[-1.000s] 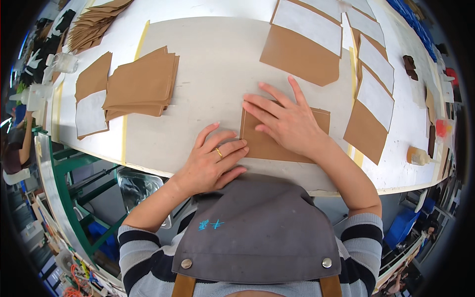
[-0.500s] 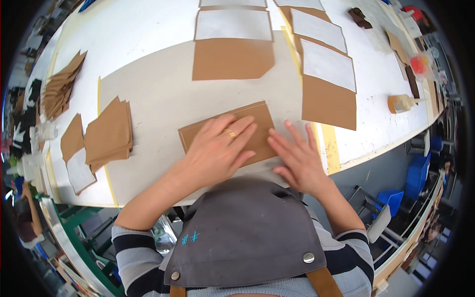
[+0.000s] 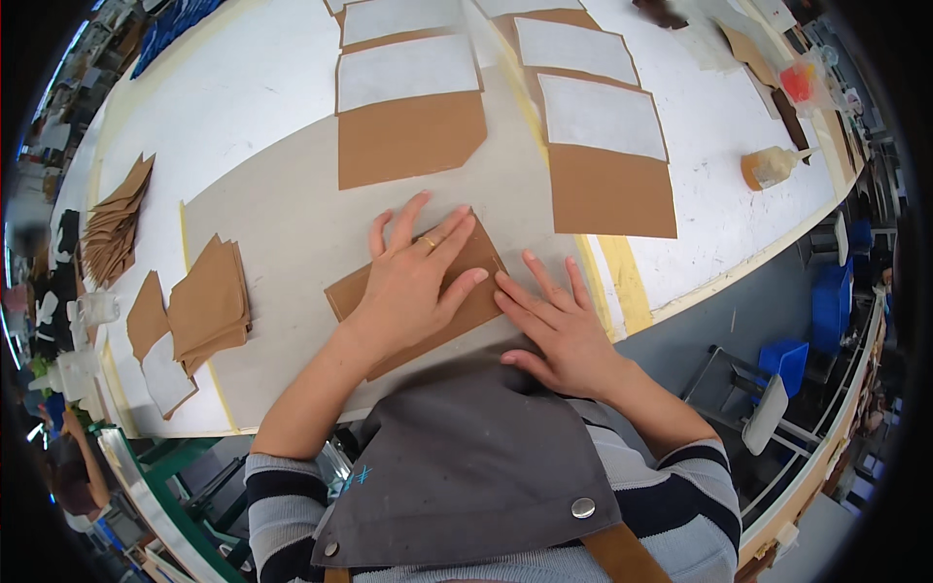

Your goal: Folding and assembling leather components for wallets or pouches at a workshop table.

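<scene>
Beneath my hands lies a flat brown leather-like panel (image 3: pixel 437 333), tilted on the grey mat (image 3: pixel 282 209), with layered edges along its rim. My left hand (image 3: pixel 413 282) lies flat across it, fingers spread and the index tip close to its upper right corner. A ring sits on one finger. At the panel's right edge, the fingertips of my right hand (image 3: pixel 556 330) rest with the fingers apart. Neither hand grips anything. Part of the panel is hidden under my left hand and wrist.
Beyond my hands lie overlapping brown pieces with white backing (image 3: pixel 408 73), and another row (image 3: pixel 603 117) to their right. Brown stacks stand at left (image 3: pixel 209 306) and far left (image 3: pixel 119 223). A glue-like squeeze bottle (image 3: pixel 768 168) is near the right table edge.
The whole view has shifted. My left hand's fingers have spread wider on the panel, and my right fingertips stay at its right edge.
</scene>
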{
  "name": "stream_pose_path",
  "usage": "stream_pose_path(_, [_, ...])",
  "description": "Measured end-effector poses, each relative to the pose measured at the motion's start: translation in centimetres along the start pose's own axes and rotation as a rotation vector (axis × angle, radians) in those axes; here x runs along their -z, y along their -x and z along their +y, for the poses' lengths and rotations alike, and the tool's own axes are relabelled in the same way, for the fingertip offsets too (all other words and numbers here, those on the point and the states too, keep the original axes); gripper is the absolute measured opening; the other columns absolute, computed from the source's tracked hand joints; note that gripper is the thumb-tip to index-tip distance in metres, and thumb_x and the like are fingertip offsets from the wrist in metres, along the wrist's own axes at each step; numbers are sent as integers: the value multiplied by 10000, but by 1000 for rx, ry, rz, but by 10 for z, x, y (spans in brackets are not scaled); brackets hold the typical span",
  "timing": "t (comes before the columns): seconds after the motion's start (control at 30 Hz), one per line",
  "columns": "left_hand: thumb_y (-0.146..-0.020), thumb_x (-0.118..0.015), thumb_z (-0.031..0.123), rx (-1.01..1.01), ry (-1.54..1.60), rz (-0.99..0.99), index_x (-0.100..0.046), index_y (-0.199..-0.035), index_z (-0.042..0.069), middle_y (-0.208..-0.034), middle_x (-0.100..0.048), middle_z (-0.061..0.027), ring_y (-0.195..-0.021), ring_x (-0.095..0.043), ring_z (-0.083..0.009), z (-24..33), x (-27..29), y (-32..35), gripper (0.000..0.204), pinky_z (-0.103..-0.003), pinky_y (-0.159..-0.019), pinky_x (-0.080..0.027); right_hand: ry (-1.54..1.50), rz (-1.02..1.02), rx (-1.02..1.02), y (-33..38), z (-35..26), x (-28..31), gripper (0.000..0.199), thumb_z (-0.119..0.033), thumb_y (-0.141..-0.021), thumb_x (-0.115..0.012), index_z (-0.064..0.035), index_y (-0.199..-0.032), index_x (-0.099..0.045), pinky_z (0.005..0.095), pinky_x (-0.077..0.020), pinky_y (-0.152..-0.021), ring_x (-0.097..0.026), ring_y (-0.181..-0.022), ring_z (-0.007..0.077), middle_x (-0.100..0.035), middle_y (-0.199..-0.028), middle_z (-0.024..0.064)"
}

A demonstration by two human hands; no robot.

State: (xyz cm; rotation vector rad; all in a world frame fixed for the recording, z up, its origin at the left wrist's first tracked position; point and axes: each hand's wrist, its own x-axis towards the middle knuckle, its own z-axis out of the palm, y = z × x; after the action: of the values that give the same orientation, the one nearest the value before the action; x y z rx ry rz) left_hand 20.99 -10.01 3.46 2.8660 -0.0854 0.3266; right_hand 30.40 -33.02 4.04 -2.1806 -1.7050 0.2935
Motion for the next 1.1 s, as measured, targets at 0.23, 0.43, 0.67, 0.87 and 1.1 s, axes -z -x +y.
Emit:
stream_pose_path(0.23, [-838,-770,294,556,87,-86,-493,-1378,27,-1188,-627,-171,-1086,-566,-371,-4,36,62,663,-439,-892,-473,-85,263,18,-43,36,18,399,-191,-852,-741,-70,-1221,-650,517,-350,-1128,-412,-1403,345,-571,-1386,103])
stream_pose_path(0.43, [-870,-721,195,574,433,-249,-635,-990,7,-842,-615,-194,-788,-605,-356,-37,72,79,239,-434,-692,-481,21,338,157,-152,63,2,293,-143,-864,-716,-71,-1144,-669,416,-484,-964,-526,-1261,286,-613,-1264,83])
stream_pose_path(0.67, [-784,-767,145,942,-149,-362,-656,-1074,56,-969,-648,-164,-949,-602,-319,-126,177,167,322,-440,-850,-444,36,298,174,-184,61,-13,94,-137,-912,-656,-99,-979,-603,419,-517,-662,-637,-901,237,-642,-952,16])
stream_pose_path(0.87, [-702,-863,238,443,-33,56,-318,-1532,50,-1425,-489,-181,-1322,-428,-372,-63,104,71,1011,-567,-1146,-266,-165,152,104,-135,17,6,154,-139,-914,-662,-99,-1045,-591,427,-511,-652,-651,-850,280,-649,-933,60])
stream_pose_path(1.1, [-712,-826,84,194,422,42,-679,-1087,112,-823,-603,14,-856,-554,-180,-13,29,44,403,-357,-883,-323,-112,118,197,-64,-6,19,380,-79,-769,-753,-98,-1125,-622,379,-491,-765,-615,-868,249,-623,-938,41])
